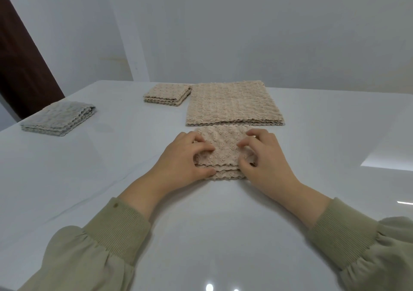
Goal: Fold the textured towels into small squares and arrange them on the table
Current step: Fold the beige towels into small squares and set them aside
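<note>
Pinching both ends of folded towel (225, 149) with left hand (182, 158) and right hand (267, 158), grip clamped on it (long axis crosswise, midway between).

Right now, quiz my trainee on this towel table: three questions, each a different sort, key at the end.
1. True or false: the grey folded towel lies left of every beige pile.
2. Count: how many separate beige piles lie on the table?
3. Multiple choice: the left hand and right hand both grip
A) the grey folded towel
B) the nearest beige towel
C) a sponge

Key: 1 true; 2 three (nearest beige towel, small beige square, wide beige stack); 3 B.
</note>
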Tool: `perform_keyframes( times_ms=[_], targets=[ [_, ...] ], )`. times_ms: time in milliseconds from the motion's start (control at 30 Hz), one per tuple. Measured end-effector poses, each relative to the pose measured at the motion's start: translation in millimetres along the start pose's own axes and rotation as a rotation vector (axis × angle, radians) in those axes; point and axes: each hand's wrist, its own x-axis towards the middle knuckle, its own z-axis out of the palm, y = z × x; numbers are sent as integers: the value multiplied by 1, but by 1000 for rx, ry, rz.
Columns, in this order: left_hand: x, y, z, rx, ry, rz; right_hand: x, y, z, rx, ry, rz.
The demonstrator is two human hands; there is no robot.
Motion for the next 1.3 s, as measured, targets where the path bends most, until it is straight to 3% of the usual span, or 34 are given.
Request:
perform_keyframes(
  times_ms=[233, 533, 700, 800, 900, 1100, 1300],
  targets=[
    [0, -5, 2, 158, 104, 204, -11, 9, -7, -53, -83, -60],
    [0, 4, -2, 108, 305, 343, -7, 8, -15, -76, 137, -167],
    [-1, 5, -1, 85, 130, 377, -9, 13, -17, -190, 20, -221],
    [-1, 3, 0, 11, 29, 273, -10, 14, -15, -252, -66, -224],
    [-1, 1, 0, -30, 72, 200, -10, 11, -14, -228, -55, -234],
    [0, 2, 1, 100, 56, 250, -9, 10, -11, -217, -65, -212],
    [-1, 8, -1, 86, 167, 333, -9, 9, -8, -220, -113, -142]
  ],
)
